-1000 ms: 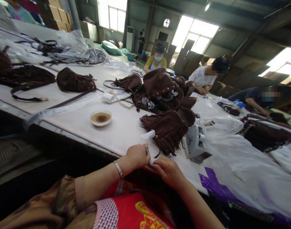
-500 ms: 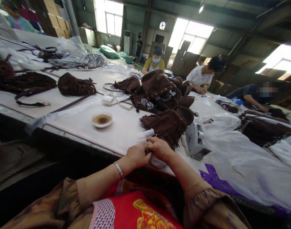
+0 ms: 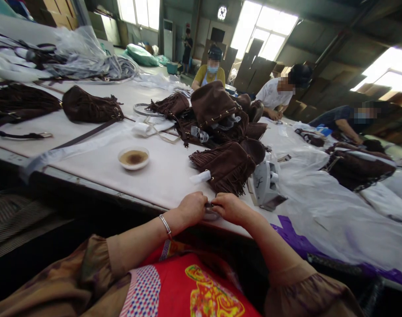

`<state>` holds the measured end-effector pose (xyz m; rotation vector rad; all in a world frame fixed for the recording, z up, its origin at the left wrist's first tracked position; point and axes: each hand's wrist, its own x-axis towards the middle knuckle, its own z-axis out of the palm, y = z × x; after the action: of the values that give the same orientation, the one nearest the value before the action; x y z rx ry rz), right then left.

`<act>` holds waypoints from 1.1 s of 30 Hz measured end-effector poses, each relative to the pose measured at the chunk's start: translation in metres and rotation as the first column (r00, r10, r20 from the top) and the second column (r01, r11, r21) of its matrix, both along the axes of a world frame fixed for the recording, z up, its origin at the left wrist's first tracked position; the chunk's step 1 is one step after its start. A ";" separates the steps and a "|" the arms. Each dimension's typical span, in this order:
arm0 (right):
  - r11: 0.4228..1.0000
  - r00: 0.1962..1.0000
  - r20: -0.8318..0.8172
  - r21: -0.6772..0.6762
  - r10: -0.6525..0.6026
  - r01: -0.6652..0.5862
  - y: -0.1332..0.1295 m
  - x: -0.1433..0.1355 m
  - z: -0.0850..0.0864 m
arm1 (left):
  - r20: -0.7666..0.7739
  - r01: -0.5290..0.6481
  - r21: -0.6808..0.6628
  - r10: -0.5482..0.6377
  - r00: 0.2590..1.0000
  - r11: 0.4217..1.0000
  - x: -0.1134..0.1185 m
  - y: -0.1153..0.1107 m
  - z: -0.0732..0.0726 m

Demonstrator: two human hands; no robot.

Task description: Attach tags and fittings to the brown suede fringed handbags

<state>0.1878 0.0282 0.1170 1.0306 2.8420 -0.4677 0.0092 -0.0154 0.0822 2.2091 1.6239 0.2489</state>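
Note:
At the table's near edge my left hand and my right hand are close together, both with fingers closed. Between the fingertips is a small dark thing, too small to name. A round, pale object lies just beneath the fingers. Just beyond my hands rests a dark brown fringed bag with a white wrapped piece at its near side. Left of it, a shallow white dish holds brown liquid.
A heap of brown bags lies behind. A grey-white device stands right of the fringed bag, beside plastic sheeting. Another brown bag and a strap lie left. Several people work across the table.
My hands have drawn slightly apart, with the small dark thing now showing between the fingertips. The view has shifted, so the table items appear higher and mostly further left.

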 end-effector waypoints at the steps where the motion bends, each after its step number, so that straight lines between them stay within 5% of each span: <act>1: 0.998 0.999 -0.040 -0.058 -0.004 0.002 0.002 0.003 0.001 | 0.000 0.009 0.003 -0.009 1.000 1.000 0.000 0.000 -0.001; 6: 0.970 0.982 -0.191 -0.235 0.014 -0.060 0.010 0.016 0.001 | 0.013 0.051 0.013 -0.051 0.999 0.999 -0.002 0.004 -0.003; 17: 0.941 0.938 -0.080 -0.007 0.337 -0.338 0.007 0.013 0.004 | 0.078 0.188 0.027 -0.190 0.979 0.982 -0.013 0.021 -0.015; 21: 0.943 0.939 -0.080 0.036 0.333 -0.331 0.011 0.013 0.000 | 0.105 0.175 0.049 -0.179 0.978 0.983 -0.012 0.015 -0.010; 26: 0.967 0.970 -0.046 0.101 0.239 -0.233 0.016 0.016 -0.013 | 0.228 0.086 0.313 -0.162 0.960 0.946 -0.011 -0.010 -0.002; 33: 0.974 0.977 -0.007 0.079 0.213 -0.212 0.017 0.012 -0.011 | 0.035 0.241 0.213 -0.254 0.967 0.947 -0.013 -0.017 -0.005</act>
<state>0.2003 0.0448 0.1063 0.7232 2.9606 -0.3488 -0.0037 -0.0323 0.0772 2.5061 1.3217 0.4274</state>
